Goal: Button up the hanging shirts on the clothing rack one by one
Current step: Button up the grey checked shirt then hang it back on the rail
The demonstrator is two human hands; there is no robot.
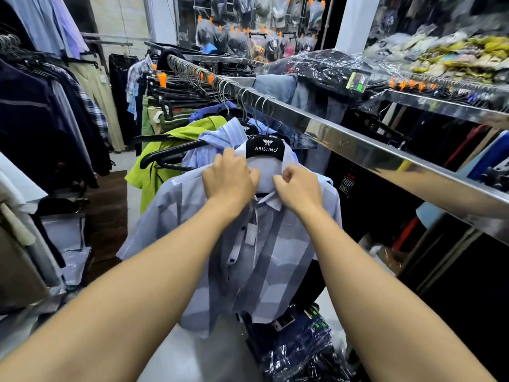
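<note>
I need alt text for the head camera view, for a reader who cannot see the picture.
Two bare hands, the left hand and the right hand, grip the collar of a pale blue checked shirt hanging on a black hanger from a shiny metal rail. The shirt front hangs open below. More shirts, one lime green, hang behind it.

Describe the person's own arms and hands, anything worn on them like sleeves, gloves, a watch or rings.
Both forearms are bare up to the frame edge, no sleeves in view. The left hand and right hand wear no gloves, and no watch, bracelet or ring shows on the visible sides.
</note>
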